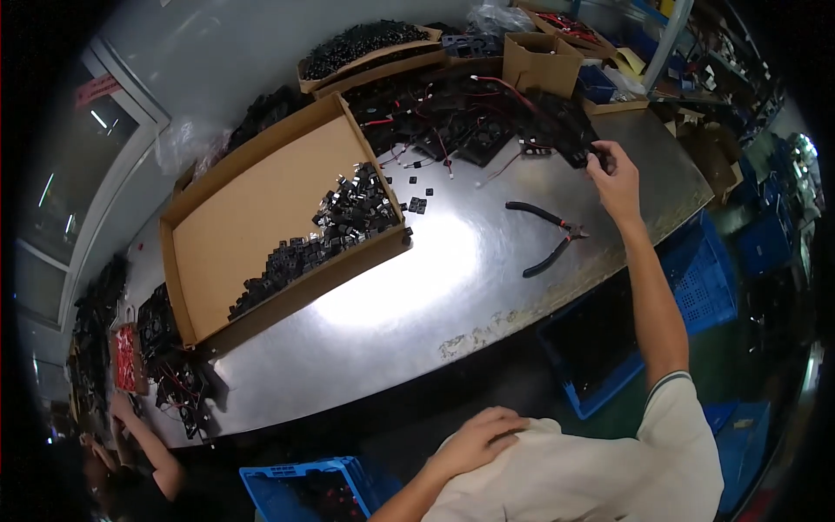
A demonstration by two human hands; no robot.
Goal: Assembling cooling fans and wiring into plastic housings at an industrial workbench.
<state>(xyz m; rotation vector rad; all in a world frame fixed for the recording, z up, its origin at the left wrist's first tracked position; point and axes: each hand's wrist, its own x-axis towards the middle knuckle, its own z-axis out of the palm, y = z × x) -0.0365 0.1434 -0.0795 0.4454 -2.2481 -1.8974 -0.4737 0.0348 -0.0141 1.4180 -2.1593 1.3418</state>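
My right hand (pixel 616 181) reaches across to the far right of the metal table, fingers pinched on the corner of a black fan (pixel 570 143) at the edge of a pile. My left hand (pixel 481 441) lies against the front of my light shirt, its fingers stretched out and holding nothing. Black-handled cutting pliers (pixel 548 237) lie spread on the table, nearer to me than my right hand. In the pile, more black fans (pixel 483 139) with red and black wires overlap one another. How firmly my right fingers grip is hard to see.
A shallow cardboard tray (pixel 252 187) with many small black parts stands left of centre; a few loose parts (pixel 417 205) lie beside it. Boxes (pixel 541 65) line the back. Blue crates (pixel 696 270) sit below the table edge. Another person's arm (pixel 150 439) works at the far left.
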